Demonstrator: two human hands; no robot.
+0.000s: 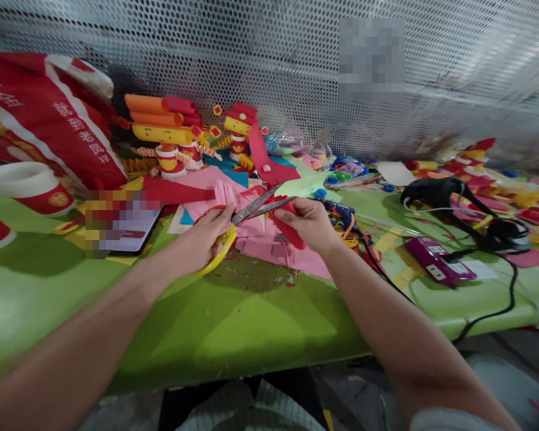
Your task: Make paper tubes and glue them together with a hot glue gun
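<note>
On the left of the green table (251, 326) stand two red-and-white cups (58, 200) — contents indistinct — with one phone (137, 224) and one large red bag (87, 129) near them. Mid-table, the left hand (209, 239) holds one pair of scissors (255, 208), its handles yellow and red, its grey blades parted. The right hand (312, 222) pinches red paper (291, 229) beside the blades, above pink paper (269, 250) — bent, bright, its lower end rounded.

Scissors (239, 216) (blades apart) — just by red paper (293, 233)
</note>
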